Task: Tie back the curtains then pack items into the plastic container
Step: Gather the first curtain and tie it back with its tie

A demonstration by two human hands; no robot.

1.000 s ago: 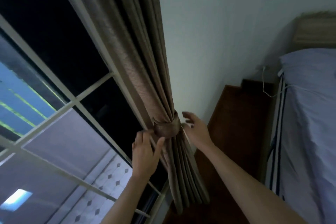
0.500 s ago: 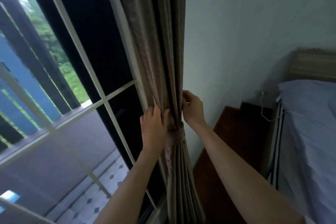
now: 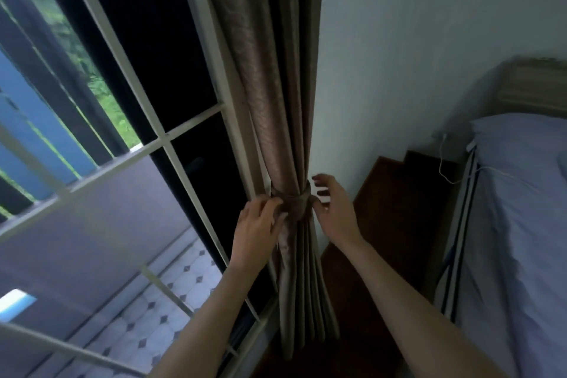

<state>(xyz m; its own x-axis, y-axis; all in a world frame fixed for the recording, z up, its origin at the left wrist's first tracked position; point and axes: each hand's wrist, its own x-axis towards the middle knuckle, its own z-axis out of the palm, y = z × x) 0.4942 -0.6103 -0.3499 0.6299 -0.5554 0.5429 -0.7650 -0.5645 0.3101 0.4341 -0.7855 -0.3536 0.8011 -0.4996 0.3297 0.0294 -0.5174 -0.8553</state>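
1. The curtain [image 3: 270,101] is gathered into one tight bunch in the corner, squeezed between the white window frame [image 3: 171,138] and the pale wall [image 3: 399,55]
2. Its long axis runs pretty much straight up and down. The top goes out of shot and the hem points down at the floor, with the pleats fanning out a bit below the tie
3. The tieback band [image 3: 296,204] wraps around the bunch crosswise, cinching it in
4. The left hand [image 3: 257,230] has its fingers curled onto the left side of the band, pinching the fabric there
5. The right hand [image 3: 334,215] is relaxed with fingers spread, holding nothing, just beside the band's right edge. Can't tell if the thumb actually touches it
6. To the right there's a dark wooden surface [image 3: 399,209], then a bed [image 3: 521,239] with a light blue sheet, a wooden headboard [image 3: 534,86], and a white cable [image 3: 441,159] hanging by the wall
7. Both forearms cross the lower view, and the left hand covers the band's left end
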